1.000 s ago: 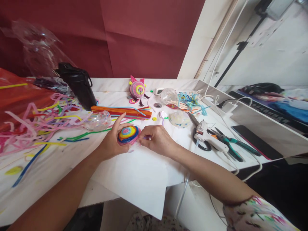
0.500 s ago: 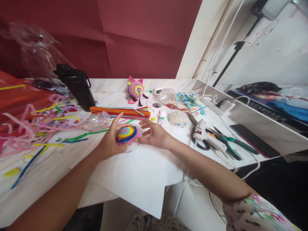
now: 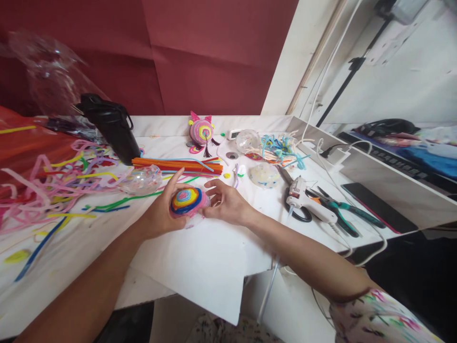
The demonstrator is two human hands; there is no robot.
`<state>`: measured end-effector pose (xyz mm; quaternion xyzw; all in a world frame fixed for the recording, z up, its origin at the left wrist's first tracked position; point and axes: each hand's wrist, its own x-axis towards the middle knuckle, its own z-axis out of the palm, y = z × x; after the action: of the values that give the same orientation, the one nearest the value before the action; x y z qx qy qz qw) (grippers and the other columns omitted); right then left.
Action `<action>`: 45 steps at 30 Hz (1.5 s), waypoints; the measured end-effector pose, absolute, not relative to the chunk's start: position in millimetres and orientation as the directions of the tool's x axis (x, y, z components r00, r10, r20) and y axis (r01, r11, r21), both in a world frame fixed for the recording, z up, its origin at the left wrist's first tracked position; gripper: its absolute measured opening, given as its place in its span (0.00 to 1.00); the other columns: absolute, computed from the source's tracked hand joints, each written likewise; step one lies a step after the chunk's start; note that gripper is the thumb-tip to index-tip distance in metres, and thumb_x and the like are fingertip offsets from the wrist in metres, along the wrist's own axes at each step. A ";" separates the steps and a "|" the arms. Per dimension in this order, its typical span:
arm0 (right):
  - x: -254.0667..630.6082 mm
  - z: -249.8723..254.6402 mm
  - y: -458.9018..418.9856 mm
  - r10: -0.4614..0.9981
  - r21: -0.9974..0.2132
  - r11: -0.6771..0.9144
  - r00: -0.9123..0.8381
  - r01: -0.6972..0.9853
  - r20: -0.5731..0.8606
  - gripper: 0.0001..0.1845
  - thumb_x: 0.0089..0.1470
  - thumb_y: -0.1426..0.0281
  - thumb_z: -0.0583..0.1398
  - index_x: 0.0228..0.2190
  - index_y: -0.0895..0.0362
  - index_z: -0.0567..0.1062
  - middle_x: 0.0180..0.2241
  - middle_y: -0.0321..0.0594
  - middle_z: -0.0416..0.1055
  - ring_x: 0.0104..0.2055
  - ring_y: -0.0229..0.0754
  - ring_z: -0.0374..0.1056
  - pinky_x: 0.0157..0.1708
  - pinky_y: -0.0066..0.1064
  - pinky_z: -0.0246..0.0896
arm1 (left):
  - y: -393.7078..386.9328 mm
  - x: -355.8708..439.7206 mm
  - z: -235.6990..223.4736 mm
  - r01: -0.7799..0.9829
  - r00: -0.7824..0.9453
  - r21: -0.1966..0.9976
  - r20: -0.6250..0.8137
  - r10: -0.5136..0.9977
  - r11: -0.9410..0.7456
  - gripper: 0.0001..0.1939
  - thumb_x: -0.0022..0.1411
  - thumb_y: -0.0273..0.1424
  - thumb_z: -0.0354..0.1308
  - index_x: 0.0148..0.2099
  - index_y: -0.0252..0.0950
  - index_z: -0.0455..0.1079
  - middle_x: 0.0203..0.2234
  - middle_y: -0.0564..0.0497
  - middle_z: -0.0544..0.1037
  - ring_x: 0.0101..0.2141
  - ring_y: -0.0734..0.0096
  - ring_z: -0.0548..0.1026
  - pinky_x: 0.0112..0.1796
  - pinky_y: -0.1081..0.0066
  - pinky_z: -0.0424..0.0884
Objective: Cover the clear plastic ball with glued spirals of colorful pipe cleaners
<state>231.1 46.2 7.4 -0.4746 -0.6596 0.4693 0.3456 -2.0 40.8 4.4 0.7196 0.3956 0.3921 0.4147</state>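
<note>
Between my hands is a pipe-cleaner ball [image 3: 188, 201], with coiled rings of light blue, yellow, dark blue and pink and a clear rim along its lower edge. My left hand [image 3: 162, 209] grips its left side, thumb in front and fingers behind. On the right edge, the curled fingers of my right hand [image 3: 228, 204] pinch the pink part. White paper [image 3: 200, 267] lies below. Behind the ball rests a bundle of orange and red pipe cleaners [image 3: 178, 166]. Farther back sits a pink ball figure [image 3: 202, 131] with two pointed ears and dark tassels.
Loose pipe cleaners [image 3: 53, 181] and a black bottle [image 3: 110, 128] occupy the left. A clear plastic half-shell [image 3: 143, 180] lies near them. To the right are a hot glue gun [image 3: 310, 202], pliers [image 3: 342, 212], a phone [image 3: 378, 207], a speckled dome [image 3: 264, 175] and trailing white cables.
My right hand's fingers have drawn in slightly against the ball's right edge. The ball has barely shifted, and my left hand keeps its hold.
</note>
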 end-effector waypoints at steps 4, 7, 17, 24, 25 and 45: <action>230.1 4.5 44.4 0.953 -0.955 0.081 -0.303 0.285 -0.010 0.37 0.42 0.68 0.79 0.51 0.51 0.71 0.43 0.36 0.78 0.31 0.35 0.74 0.31 0.29 0.71 | 37.4 -6.7 13.2 0.314 0.405 0.903 0.151 0.902 -0.293 0.65 0.51 0.33 0.71 0.84 0.43 0.40 0.66 0.34 0.77 0.60 0.44 0.81 0.56 0.53 0.79; 228.9 5.3 42.1 0.951 -0.961 0.053 -0.307 0.271 -0.034 0.40 0.40 0.67 0.80 0.51 0.51 0.70 0.44 0.37 0.77 0.30 0.35 0.72 0.29 0.28 0.70 | 35.9 -11.9 14.3 0.339 0.419 0.902 0.110 0.902 -0.267 0.64 0.53 0.36 0.71 0.84 0.42 0.40 0.70 0.32 0.74 0.63 0.41 0.78 0.60 0.50 0.77; 223.2 8.1 37.3 0.954 -0.961 0.011 -0.292 0.275 -0.073 0.41 0.38 0.67 0.81 0.49 0.51 0.68 0.44 0.35 0.72 0.30 0.34 0.70 0.26 0.28 0.71 | 26.1 -2.0 14.1 0.396 0.376 0.865 0.154 0.914 -0.309 0.62 0.56 0.43 0.73 0.83 0.44 0.44 0.72 0.33 0.71 0.63 0.38 0.78 0.61 0.46 0.77; 222.3 7.1 34.9 0.961 -0.959 0.025 -0.270 0.283 -0.055 0.40 0.38 0.67 0.81 0.49 0.50 0.68 0.43 0.34 0.73 0.31 0.35 0.72 0.27 0.28 0.73 | 26.1 -1.1 13.4 0.402 0.334 0.871 0.148 0.931 -0.282 0.62 0.55 0.37 0.70 0.84 0.42 0.41 0.70 0.31 0.73 0.58 0.42 0.82 0.57 0.48 0.79; 222.0 7.2 34.7 0.959 -0.960 0.015 -0.274 0.281 -0.065 0.41 0.38 0.67 0.81 0.49 0.50 0.68 0.43 0.34 0.72 0.30 0.35 0.72 0.26 0.28 0.73 | 26.2 -1.6 12.9 0.399 0.334 0.872 0.150 0.931 -0.283 0.62 0.55 0.36 0.70 0.84 0.43 0.41 0.70 0.31 0.73 0.58 0.42 0.82 0.57 0.49 0.80; 222.8 11.0 32.0 0.940 -0.970 0.000 -0.330 0.242 -0.082 0.34 0.44 0.72 0.75 0.49 0.49 0.66 0.41 0.33 0.70 0.28 0.34 0.72 0.25 0.29 0.74 | 26.5 0.8 9.1 0.397 0.286 0.867 0.193 0.939 -0.299 0.62 0.49 0.31 0.67 0.83 0.42 0.45 0.67 0.35 0.77 0.56 0.46 0.83 0.56 0.51 0.80</action>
<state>222.8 32.0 11.0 -0.4737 -0.6240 0.5250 0.3326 0.8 26.5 9.1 0.7148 0.4674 0.3725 0.3633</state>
